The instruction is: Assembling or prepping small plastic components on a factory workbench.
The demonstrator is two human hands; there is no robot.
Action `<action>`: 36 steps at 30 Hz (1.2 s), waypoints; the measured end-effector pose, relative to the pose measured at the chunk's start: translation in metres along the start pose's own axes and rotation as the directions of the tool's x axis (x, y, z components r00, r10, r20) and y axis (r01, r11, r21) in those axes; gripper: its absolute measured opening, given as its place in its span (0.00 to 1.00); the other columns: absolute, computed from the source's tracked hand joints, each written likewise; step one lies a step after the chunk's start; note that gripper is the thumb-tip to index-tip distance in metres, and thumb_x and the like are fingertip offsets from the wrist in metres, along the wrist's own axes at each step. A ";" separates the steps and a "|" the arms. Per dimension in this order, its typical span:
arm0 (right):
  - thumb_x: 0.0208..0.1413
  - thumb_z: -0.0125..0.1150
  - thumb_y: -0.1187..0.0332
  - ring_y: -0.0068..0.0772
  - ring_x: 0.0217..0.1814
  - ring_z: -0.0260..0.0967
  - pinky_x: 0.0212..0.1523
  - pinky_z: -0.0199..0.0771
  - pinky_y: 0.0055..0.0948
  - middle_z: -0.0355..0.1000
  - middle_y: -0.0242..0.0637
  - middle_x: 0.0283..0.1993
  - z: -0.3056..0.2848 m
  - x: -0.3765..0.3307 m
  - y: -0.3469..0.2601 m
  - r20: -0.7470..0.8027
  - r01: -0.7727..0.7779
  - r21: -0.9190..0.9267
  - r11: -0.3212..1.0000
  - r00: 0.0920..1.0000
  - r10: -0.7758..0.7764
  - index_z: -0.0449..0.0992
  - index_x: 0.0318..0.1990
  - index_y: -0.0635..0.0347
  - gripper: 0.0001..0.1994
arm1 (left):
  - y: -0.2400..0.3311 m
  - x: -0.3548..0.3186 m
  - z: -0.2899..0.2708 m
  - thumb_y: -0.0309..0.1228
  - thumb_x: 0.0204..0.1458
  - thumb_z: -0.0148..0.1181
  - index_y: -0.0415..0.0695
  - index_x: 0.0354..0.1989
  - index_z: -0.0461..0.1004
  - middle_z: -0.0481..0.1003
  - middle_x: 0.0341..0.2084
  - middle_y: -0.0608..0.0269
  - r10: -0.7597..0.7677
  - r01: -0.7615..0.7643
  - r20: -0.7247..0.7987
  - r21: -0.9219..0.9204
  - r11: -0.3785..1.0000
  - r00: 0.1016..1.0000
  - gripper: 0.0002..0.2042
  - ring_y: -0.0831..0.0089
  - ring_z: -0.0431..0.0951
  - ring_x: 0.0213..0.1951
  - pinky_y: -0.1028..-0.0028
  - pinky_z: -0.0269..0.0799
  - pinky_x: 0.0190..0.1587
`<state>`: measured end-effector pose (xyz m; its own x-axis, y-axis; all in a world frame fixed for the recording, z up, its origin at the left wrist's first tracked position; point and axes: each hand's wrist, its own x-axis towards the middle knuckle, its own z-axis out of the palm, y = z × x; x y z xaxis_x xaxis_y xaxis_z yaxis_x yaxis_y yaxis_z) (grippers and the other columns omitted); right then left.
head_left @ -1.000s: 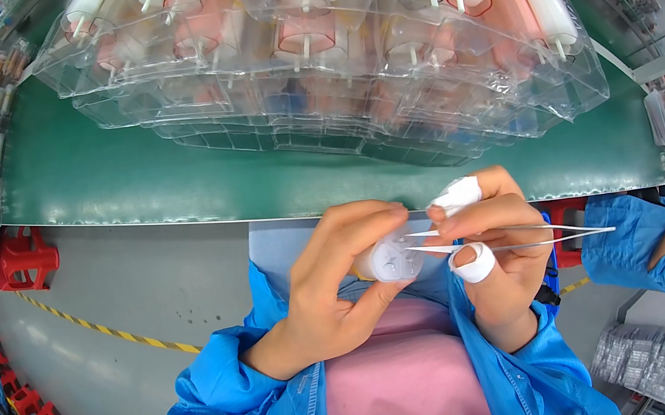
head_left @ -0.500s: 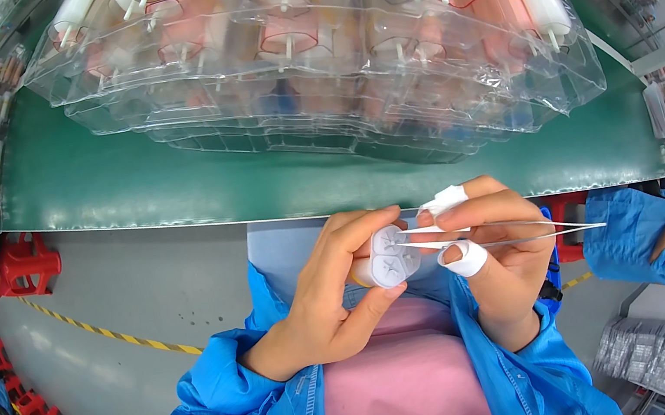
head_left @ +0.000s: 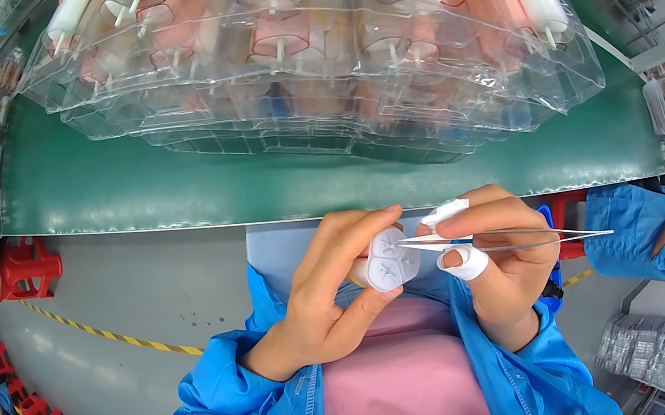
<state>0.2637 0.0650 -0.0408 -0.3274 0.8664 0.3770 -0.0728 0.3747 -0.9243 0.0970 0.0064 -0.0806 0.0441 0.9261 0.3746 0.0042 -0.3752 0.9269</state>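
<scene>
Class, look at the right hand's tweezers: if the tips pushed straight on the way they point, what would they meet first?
Most likely the white part held in the left hand. The tweezers in the right hand point left, tips already at its face; depth is hard to judge.

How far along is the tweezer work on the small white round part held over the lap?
Done: clear plastic trays on the green bench already hold filled cylinders. In hand: left hand grips the small white round part; right hand points metal tweezers at it. Left: the part isn't in a tray.
</scene>
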 end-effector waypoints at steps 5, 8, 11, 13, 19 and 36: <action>0.42 0.68 0.77 0.30 0.33 0.75 0.32 0.73 0.22 0.76 0.44 0.34 -0.001 0.002 0.003 0.047 0.033 0.011 0.999 0.998 -0.034 0.78 0.35 0.65 0.10 | 0.002 0.002 -0.001 0.24 0.47 0.59 0.31 0.57 0.62 0.68 0.45 0.47 0.019 -0.019 0.025 0.021 1.000 1.000 0.27 0.59 0.69 0.45 0.68 0.67 0.47; 0.42 0.67 0.78 0.30 0.34 0.75 0.32 0.73 0.22 0.76 0.44 0.34 0.000 0.002 0.003 0.061 0.044 0.017 0.999 0.997 -0.045 0.77 0.35 0.66 0.10 | 0.002 0.003 0.000 0.24 0.47 0.59 0.31 0.57 0.62 0.68 0.45 0.47 0.017 -0.018 0.031 0.016 1.000 0.999 0.27 0.59 0.70 0.45 0.68 0.67 0.47; 0.43 0.66 0.78 0.30 0.34 0.75 0.32 0.74 0.22 0.76 0.45 0.34 0.000 0.003 0.003 0.063 0.035 0.021 0.999 0.997 -0.037 0.77 0.35 0.66 0.10 | 0.002 0.002 0.000 0.24 0.47 0.59 0.30 0.57 0.62 0.67 0.45 0.47 0.020 -0.020 0.028 0.007 1.000 0.999 0.27 0.60 0.70 0.45 0.69 0.67 0.47; 0.43 0.66 0.78 0.30 0.34 0.75 0.32 0.74 0.22 0.76 0.45 0.34 0.000 0.002 0.003 0.061 0.035 0.018 0.999 0.998 -0.036 0.77 0.35 0.66 0.09 | 0.001 0.002 0.000 0.25 0.48 0.59 0.30 0.57 0.61 0.67 0.45 0.47 0.027 -0.027 0.029 0.001 1.000 0.999 0.27 0.60 0.70 0.45 0.69 0.67 0.47; 0.43 0.65 0.79 0.29 0.33 0.75 0.32 0.74 0.21 0.76 0.45 0.34 0.000 0.003 0.002 0.052 0.030 0.011 0.999 0.998 -0.031 0.78 0.35 0.66 0.09 | 0.000 0.001 0.000 0.25 0.48 0.59 0.30 0.57 0.61 0.67 0.45 0.47 0.028 -0.028 0.029 0.007 1.000 0.999 0.27 0.60 0.70 0.45 0.69 0.67 0.46; 0.41 0.66 0.79 0.30 0.32 0.75 0.31 0.73 0.21 0.76 0.44 0.33 0.000 0.004 0.002 0.046 0.027 0.021 0.999 0.999 -0.028 0.78 0.33 0.66 0.09 | 0.002 0.004 -0.002 0.24 0.46 0.60 0.31 0.58 0.62 0.68 0.44 0.48 0.049 -0.051 0.048 0.048 0.998 0.998 0.28 0.61 0.70 0.44 0.69 0.68 0.45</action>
<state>0.2618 0.0691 -0.0415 -0.3681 0.8394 0.3998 -0.1015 0.3912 -0.9147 0.0948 0.0094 -0.0778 0.0920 0.9036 0.4183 0.0500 -0.4237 0.9044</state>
